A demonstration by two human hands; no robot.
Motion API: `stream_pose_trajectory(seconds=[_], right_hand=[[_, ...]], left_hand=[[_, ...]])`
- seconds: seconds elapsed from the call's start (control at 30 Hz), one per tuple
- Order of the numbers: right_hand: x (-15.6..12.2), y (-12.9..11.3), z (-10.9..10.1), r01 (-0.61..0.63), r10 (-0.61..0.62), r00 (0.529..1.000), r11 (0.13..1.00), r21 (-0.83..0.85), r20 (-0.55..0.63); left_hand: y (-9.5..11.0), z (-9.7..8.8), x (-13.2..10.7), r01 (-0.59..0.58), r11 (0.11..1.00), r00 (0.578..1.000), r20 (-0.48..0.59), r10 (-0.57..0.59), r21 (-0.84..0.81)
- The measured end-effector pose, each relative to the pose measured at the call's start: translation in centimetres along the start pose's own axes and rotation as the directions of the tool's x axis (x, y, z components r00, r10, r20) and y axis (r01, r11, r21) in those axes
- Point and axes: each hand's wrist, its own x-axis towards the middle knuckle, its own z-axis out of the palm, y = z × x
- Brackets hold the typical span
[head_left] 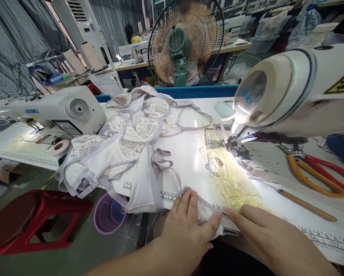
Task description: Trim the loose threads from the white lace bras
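Observation:
At the table's front edge, my left hand (186,226) holds down a white fabric piece with grey trim (204,211), its fingers stretched over the cloth and its thumb bent in on the right side. My right hand (264,234) is closed at the right end of that piece, index finger forward. What its fingertips pinch is hidden. White lace bras with grey edging (143,132) lie heaped left of my hands, some hanging over the edge. Beyond my right hand stands a sewing machine (283,92), its lamp lit over the needle area.
Orange-and-red-handled scissors (315,178) and a wooden-handled tool (308,205) lie at the right. A second sewing machine (51,109) and a pink tape roll (60,147) are at the left. A large fan (180,42) stands behind. Below are a purple basket (102,218) and red stool (51,218).

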Motion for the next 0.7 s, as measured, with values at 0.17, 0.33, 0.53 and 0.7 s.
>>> stream_pose_trajectory(seconds=[0.17, 0.33, 0.53, 0.7], right_hand=[[0.4, -0.3, 0.6, -0.029, 0.030, 0.998, 0.999, 0.031, -0.051], [1.0, -0.8, 1.3, -0.055, 0.056, 0.997, 0.998, 0.036, -0.050], [0.6, -0.3, 0.7, -0.031, 0.036, 0.997, 0.997, 0.076, -0.064], [-0.4, 0.2, 0.3, -0.021, 0.023, 0.999, 0.998, 0.054, -0.027]], left_hand=[[-0.1, -0.1, 0.0, -0.008, 1.000, 1.000, 0.012, 0.008, 0.011], [-0.2, -0.4, 0.1, -0.017, 1.000, 0.998, 0.063, 0.016, 0.012], [-0.1, -0.7, 0.2, -0.013, 1.000, 0.995, 0.096, 0.013, -0.003], [0.0, -0.6, 0.1, -0.007, 1.000, 0.997, 0.082, 0.008, -0.009]])
